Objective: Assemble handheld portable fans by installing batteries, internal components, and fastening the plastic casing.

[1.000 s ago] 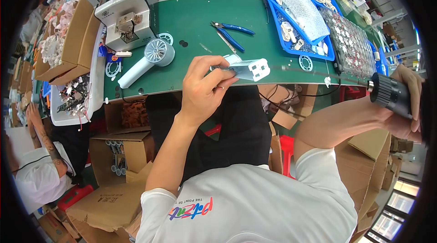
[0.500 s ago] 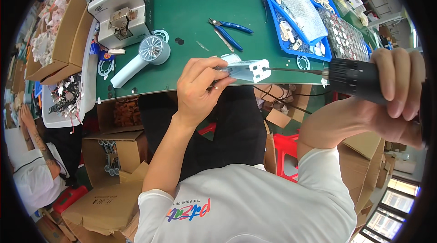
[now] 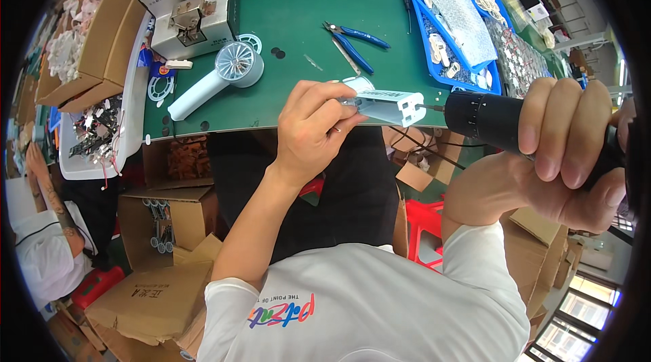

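Observation:
My left hand (image 3: 312, 124) pinches a light blue fan handle shell (image 3: 388, 105) at the table's front edge. The shell lies sideways, its white, slotted end facing right. In my right hand (image 3: 559, 148) is a black electric screwdriver (image 3: 480, 115), held level and pointing left. Its thin bit (image 3: 435, 109) enters the slotted end, so the tip is hidden. Left of my left hand, a light blue handheld fan (image 3: 196, 96) rests on the table. Blue-handled cutting pliers (image 3: 357, 43) lie beyond the shell.
A metal bench machine (image 3: 186, 9) stands at the far left of the green table (image 3: 291, 16). Blue trays (image 3: 434, 80) of parts sit at the far right. A white bin (image 3: 132, 131) and cardboard boxes (image 3: 146, 301) are on the left, where another person's arm (image 3: 51, 192) shows.
The screwdriver has moved left toward the shell, and much less of its bit shows outside the slotted end. My left hand keeps its grip. The whole view has shifted slightly.

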### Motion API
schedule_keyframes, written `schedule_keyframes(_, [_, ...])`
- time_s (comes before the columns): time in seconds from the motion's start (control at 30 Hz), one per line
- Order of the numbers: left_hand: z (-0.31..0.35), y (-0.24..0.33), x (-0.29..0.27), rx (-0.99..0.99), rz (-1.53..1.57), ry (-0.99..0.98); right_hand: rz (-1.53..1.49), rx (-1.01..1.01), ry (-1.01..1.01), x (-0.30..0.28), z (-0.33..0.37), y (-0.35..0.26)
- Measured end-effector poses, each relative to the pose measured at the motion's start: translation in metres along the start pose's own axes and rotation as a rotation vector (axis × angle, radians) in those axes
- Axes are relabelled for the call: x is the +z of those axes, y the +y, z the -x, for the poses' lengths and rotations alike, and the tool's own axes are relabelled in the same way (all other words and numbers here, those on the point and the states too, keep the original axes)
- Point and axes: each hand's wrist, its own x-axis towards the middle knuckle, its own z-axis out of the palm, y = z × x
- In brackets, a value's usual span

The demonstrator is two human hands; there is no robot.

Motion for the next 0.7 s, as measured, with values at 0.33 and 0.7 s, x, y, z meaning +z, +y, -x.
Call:
schedule_keyframes(0.33, [-0.0010, 0.0002, 0.0005, 0.006, -0.007, 0.000, -0.003, 0.078, -0.026, -0.0013, 0.0007, -0.0044])
schedule_keyframes(0.7, [0.0008, 0.0041, -0.0002, 0.003, -0.032, -0.003, -0.097, 0.006, 0.073, -0.0024, 0.0080, -0.0090])
